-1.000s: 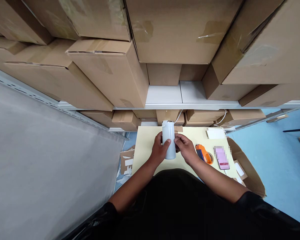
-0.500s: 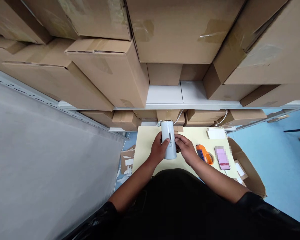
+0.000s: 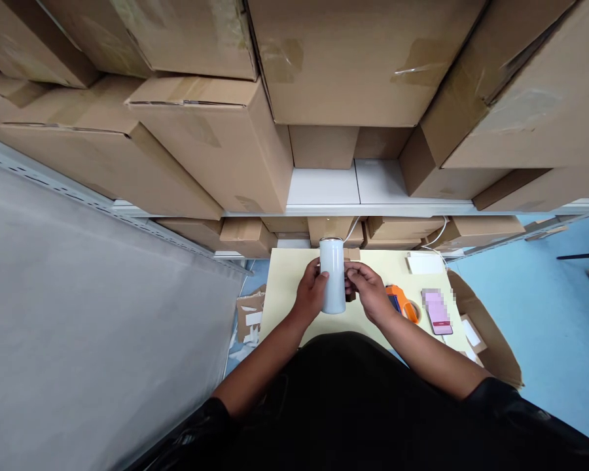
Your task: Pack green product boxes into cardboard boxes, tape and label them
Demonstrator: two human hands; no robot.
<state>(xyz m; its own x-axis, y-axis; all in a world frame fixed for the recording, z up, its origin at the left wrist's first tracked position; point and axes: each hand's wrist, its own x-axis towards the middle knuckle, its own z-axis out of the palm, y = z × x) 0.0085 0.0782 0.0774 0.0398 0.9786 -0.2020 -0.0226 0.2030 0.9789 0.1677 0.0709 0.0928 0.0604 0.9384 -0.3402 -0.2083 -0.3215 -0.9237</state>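
A pale blue tumbler (image 3: 332,278) with a metal rim stands upright between my hands, above the cream table. My left hand (image 3: 311,288) is wrapped round its left side, with the thumb across the front. On the right side, my right hand (image 3: 367,288) has its fingers curled in against the tumbler, thumb close to the forefinger; its fingertips are partly hidden. The side of the tumbler facing me is plain. Beyond my right hand, an orange tape dispenser (image 3: 403,305) lies on the table.
On the cream table (image 3: 287,281) are a phone (image 3: 437,312) and a white box (image 3: 425,263). Cardboard cartons (image 3: 201,147) fill the shelf (image 3: 324,186) above and the one below. An open carton (image 3: 491,333) stands right of the table, and a grey wall (image 3: 103,314) is on the left.
The tumbler has turned in my hands: its dark mark and lettering, and the loop at its upper left, are out of sight. It has shifted slightly right.
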